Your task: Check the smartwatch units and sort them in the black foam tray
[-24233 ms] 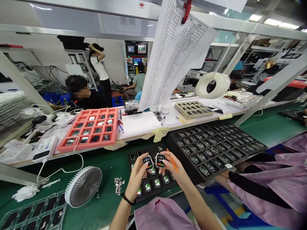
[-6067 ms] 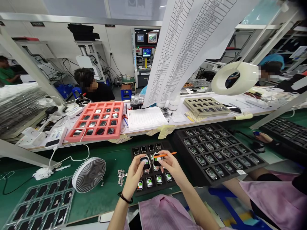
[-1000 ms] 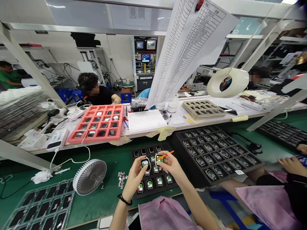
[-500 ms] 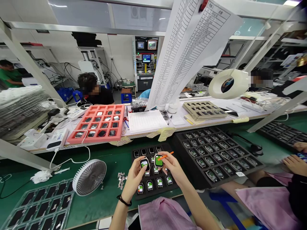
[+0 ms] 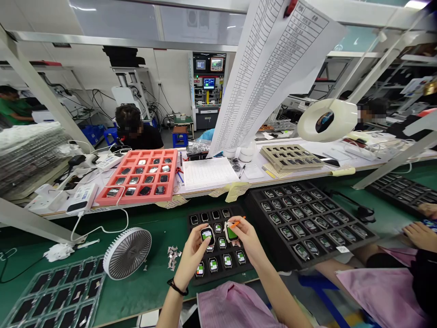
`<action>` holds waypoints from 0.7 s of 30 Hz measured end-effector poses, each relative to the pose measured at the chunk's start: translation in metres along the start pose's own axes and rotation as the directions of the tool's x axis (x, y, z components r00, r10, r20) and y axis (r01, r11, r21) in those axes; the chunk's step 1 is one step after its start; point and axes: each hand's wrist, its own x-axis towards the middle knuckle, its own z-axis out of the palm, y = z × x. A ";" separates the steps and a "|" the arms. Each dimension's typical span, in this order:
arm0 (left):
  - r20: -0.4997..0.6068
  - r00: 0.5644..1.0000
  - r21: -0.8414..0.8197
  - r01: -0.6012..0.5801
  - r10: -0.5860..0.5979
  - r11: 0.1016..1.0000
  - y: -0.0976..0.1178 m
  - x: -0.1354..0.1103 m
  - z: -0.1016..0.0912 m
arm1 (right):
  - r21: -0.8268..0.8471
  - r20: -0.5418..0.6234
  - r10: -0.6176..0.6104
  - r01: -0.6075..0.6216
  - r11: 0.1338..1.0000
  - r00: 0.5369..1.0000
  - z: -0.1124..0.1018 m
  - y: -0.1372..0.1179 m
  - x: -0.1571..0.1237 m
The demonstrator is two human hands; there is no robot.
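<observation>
Over a black foam tray (image 5: 221, 274), my left hand (image 5: 193, 249) holds a smartwatch case (image 5: 206, 234) without a strap, its lit screen green and white. Fingers and thumb close round the case's sides. My right hand (image 5: 250, 240) grips a second smartwatch case (image 5: 231, 231) with a mostly green screen. A slim orange stick (image 5: 238, 222) also sits in those right-hand fingers, across the case's upper part; its kind is unclear. Beneath both hands, several more watch cases (image 5: 227, 260) lie in the tray's slots, partly hidden by my hands.
To the right lies a larger black foam tray (image 5: 290, 255) of watch cases. At left stand a white fan (image 5: 127, 253), small scraps (image 5: 173, 258) and a clear blister tray (image 5: 99, 291). A red tray (image 5: 102, 196) sits on the shelf. A co-worker's hand (image 5: 418, 234) is at far right.
My right hand has moved its watch case slightly right, away from the left one, and tilted it. The left hand has barely shifted.
</observation>
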 end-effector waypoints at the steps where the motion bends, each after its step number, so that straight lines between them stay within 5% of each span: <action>1: 0.001 1.000 0.003 0.002 -0.002 1.000 0.000 0.000 0.000 | 0.004 0.014 0.003 -0.003 1.000 1.000 0.000 -0.001 0.000; 12: 0.013 1.000 -0.007 -0.008 0.008 1.000 -0.008 0.002 0.003 | 0.032 0.118 -0.013 0.009 0.999 0.993 -0.004 -0.003 -0.002; 21: 0.007 1.000 -0.024 -0.017 0.017 1.000 -0.010 0.003 0.006 | -0.006 -0.015 0.016 -0.016 1.000 1.000 -0.003 -0.003 -0.003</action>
